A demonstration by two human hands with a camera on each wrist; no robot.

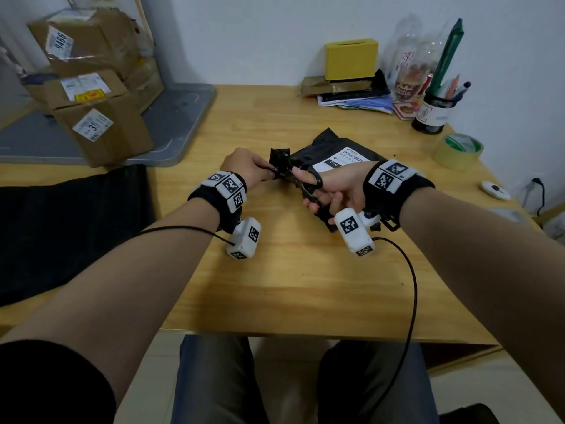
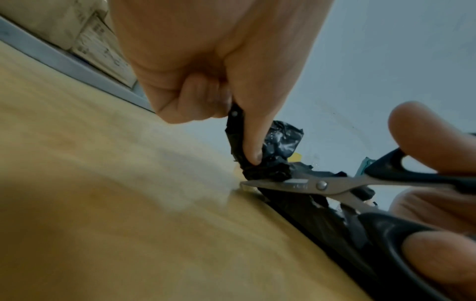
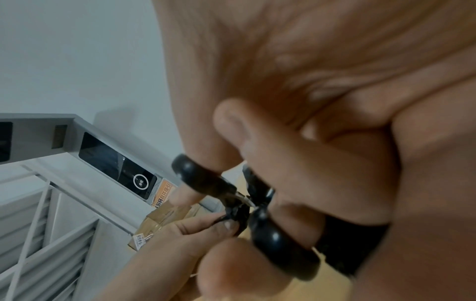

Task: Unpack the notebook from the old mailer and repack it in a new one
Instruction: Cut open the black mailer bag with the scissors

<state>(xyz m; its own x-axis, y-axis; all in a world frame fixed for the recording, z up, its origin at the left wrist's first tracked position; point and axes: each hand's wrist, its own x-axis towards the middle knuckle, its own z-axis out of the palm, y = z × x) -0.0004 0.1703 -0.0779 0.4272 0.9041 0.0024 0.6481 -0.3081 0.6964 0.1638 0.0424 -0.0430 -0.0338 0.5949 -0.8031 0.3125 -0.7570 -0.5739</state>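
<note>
A black plastic mailer (image 1: 342,154) with a white shipping label lies on the wooden desk (image 1: 275,286). My left hand (image 1: 247,166) pinches the mailer's crumpled left end (image 2: 278,146) and lifts it off the desk. My right hand (image 1: 333,191) holds black-handled scissors (image 2: 335,185), thumb and fingers through the loops (image 3: 195,173). The steel blades are closed across the plastic just under my left thumb. The notebook is hidden inside the mailer.
Cardboard parcels (image 1: 91,96) sit on a grey tray (image 1: 171,123) at the back left. At the back right are a yellow box (image 1: 351,58), papers, bottles, a pen cup (image 1: 434,111) and a tape roll (image 1: 458,149). A black cloth (image 1: 70,228) lies at the left.
</note>
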